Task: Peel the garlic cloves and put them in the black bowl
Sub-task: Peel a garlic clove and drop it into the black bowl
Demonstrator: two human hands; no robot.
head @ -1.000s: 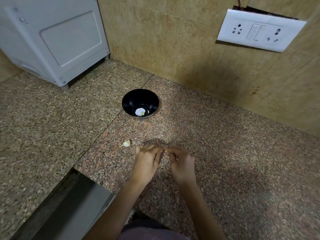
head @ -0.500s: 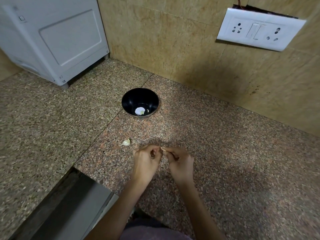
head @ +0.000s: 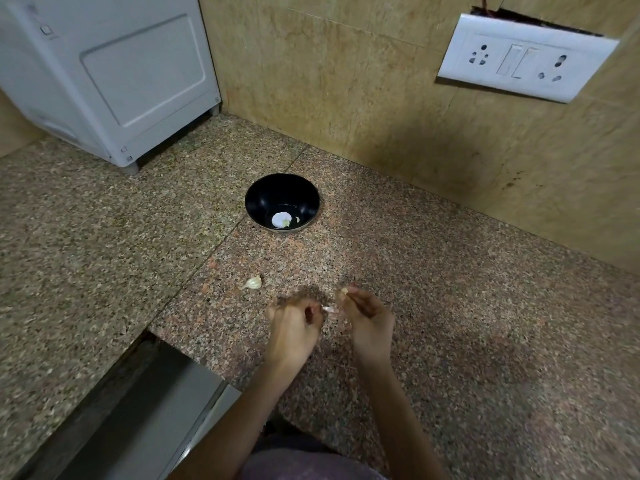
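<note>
Low in the middle of the frame, the right hand (head: 369, 320) pinches a small pale garlic clove (head: 344, 291) in curled fingers; the blurred left hand (head: 294, 327) pinches a thin strip of skin (head: 329, 309). An unpeeled white clove (head: 254, 282) lies on the speckled granite desk (head: 450, 306) to their upper left, and the round black bowl (head: 263, 199) stands above it

a pale garlic clove (head: 254, 282) lies near, not touching, the upright black bowl (head: 268, 194).
</note>
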